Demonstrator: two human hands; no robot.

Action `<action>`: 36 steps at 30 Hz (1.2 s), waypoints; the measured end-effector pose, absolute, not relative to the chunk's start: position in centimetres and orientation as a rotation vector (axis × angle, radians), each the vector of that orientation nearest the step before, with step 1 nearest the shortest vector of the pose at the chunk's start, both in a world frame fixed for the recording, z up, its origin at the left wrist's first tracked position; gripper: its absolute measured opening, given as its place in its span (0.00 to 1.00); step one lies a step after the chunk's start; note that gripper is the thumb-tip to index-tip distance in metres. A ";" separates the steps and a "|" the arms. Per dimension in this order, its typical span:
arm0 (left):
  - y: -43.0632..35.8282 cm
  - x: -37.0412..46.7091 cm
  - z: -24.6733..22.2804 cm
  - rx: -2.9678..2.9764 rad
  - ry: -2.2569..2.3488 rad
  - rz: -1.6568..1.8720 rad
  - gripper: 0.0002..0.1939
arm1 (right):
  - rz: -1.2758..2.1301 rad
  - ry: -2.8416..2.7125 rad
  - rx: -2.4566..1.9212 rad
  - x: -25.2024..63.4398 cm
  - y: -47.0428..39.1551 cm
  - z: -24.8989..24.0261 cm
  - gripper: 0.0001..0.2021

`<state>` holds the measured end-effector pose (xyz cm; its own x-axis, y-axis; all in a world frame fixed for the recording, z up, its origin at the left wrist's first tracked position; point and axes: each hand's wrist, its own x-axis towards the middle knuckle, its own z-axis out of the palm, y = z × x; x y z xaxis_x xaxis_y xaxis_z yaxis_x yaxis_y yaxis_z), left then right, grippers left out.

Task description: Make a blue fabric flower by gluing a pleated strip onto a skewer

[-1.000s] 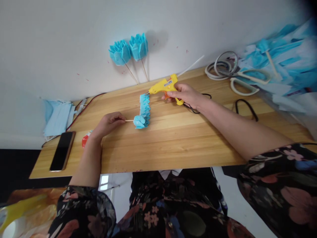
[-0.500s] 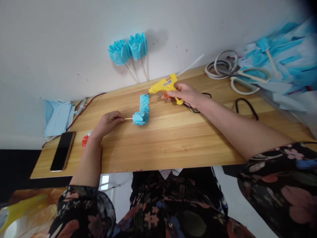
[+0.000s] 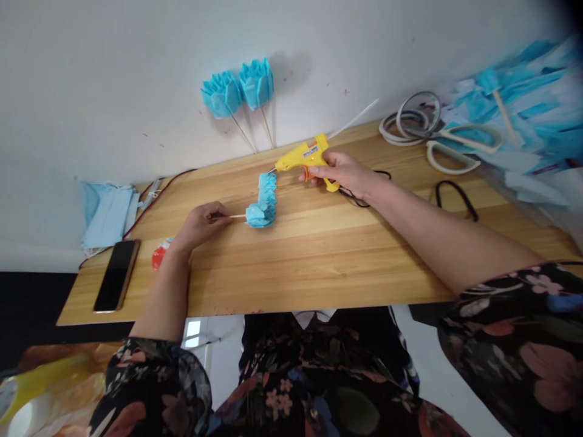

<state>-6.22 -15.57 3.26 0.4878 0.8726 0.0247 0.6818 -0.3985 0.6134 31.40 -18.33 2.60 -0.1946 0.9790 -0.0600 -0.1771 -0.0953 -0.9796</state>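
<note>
My left hand (image 3: pixel 207 223) pinches a thin wooden stick (image 3: pixel 237 216) that lies low over the table. Around the stick's right end a blue pleated strip (image 3: pixel 266 193) is partly rolled into a flower shape, and its unrolled tail runs away from me. My right hand (image 3: pixel 339 173) is wrapped round a yellow glue gun (image 3: pixel 300 156), with fingers at its orange trigger. The gun's metal nozzle is at the far end of the strip; whether it touches, I cannot tell. A clear glue stick (image 3: pixel 354 119) juts from the gun's back.
Two finished blue flowers (image 3: pixel 222 94) on sticks lean against the wall. Blue face masks (image 3: pixel 108 213), a phone (image 3: pixel 116 276) and a red wrapper (image 3: pixel 158 257) are at left. Scissors (image 3: pixel 455 156), tape rolls (image 3: pixel 403 128) and a heap of blue material (image 3: pixel 537 115) are at right.
The whole view has shifted very slightly. Both hands, the strip and the glue gun stay in nearly the same places relative to each other.
</note>
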 end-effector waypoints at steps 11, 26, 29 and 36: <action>-15.4 -7.0 3.2 2.186 1.192 0.434 0.17 | 1.398 -1.230 -1.095 31.5 -17.9 2.0 0.09; -15.2 -6.7 3.2 2.201 1.033 0.515 0.15 | 1.361 -1.283 -1.087 31.8 -17.7 1.7 0.12; -15.2 -6.8 3.2 2.192 1.002 0.509 0.15 | 1.349 -1.303 -1.090 31.7 -17.9 1.8 0.12; -15.3 -7.0 3.3 2.195 0.932 0.514 0.14 | 1.323 -1.429 -1.071 31.5 -18.6 2.0 0.12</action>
<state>-6.97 -15.31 3.34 0.6641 0.7424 0.0879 0.4703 -0.5063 0.7229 31.53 -18.62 2.05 -0.2333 0.9711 0.0509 0.0244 0.0582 -0.9980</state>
